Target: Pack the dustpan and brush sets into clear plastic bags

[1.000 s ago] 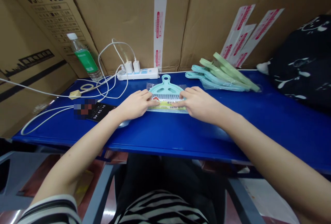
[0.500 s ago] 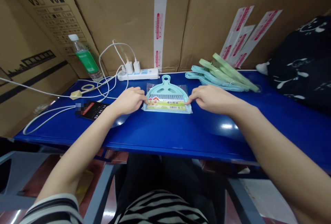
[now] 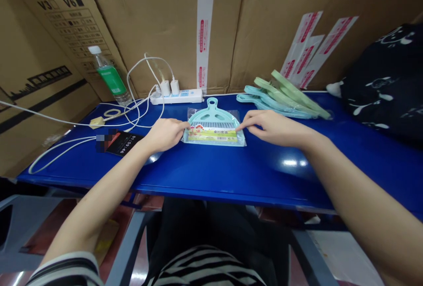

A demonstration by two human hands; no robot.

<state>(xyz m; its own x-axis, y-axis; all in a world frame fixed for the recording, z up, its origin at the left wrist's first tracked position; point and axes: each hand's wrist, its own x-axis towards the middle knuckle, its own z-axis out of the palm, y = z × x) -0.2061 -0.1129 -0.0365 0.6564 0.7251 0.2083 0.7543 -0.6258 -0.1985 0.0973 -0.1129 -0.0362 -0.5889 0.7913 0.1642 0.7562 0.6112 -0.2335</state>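
A light-blue dustpan and brush set lies flat on the blue table in front of me, in a clear plastic wrapper. Its handle points away from me, and a yellow-green printed label crosses the grey bristles. At its left edge, my left hand reaches out an index finger that touches the wrapper, with the other fingers bent. My right hand mirrors this on the right side, its index fingertip on the label's end and a gap below that finger. Neither hand is wrapped round the set; the thumbs are partly hidden.
Wrapped green and blue dustpans are piled at the back right, near a dark patterned bag. A white power strip with chargers, loose cables, a water bottle and a phone occupy the left. Cardboard walls the back.
Both index fingers have straightened a little on the wrapper. My left hand has dropped slightly in view. The dustpan set stays in the same place.
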